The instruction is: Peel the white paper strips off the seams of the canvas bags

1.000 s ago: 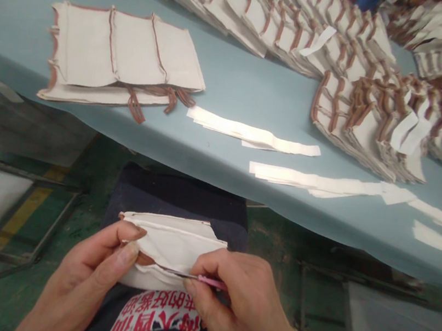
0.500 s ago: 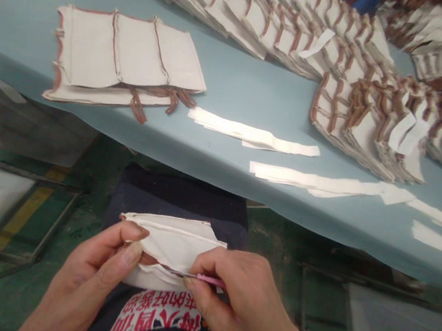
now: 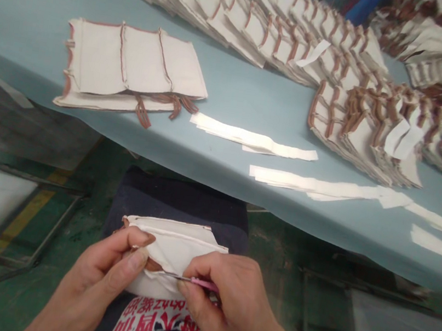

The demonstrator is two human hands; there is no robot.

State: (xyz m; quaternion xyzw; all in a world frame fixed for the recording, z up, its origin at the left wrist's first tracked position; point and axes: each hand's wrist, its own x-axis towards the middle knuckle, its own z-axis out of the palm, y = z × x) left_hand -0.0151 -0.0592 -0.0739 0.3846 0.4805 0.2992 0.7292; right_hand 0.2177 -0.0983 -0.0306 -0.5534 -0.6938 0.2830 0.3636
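Observation:
On my lap lies a cream fabric piece (image 3: 181,248) with brown-edged seams. My left hand (image 3: 103,269) pinches its left end, thumb against bent forefinger, where brown trim (image 3: 153,265) shows beside the fingers. In my right hand (image 3: 232,297) I grip a slim pink-handled tool (image 3: 203,283). Its thin metal end points left and reaches the brown trim at the fabric's fold. My palm and fingers hide most of the handle, so its exact kind is unclear.
A blue-green table (image 3: 232,90) runs across in front. On it are a sewn cream piece (image 3: 137,59) with brown ties, white strips (image 3: 254,137) and overlapping rows of similar pieces (image 3: 266,28). Metal-framed stands (image 3: 47,239) flank my lap, which a dark printed cloth (image 3: 183,193) covers.
The tool and my right hand have shifted slightly left, while my left hand moved slightly right. Both hands keep their holds. The whole view has shifted a little.

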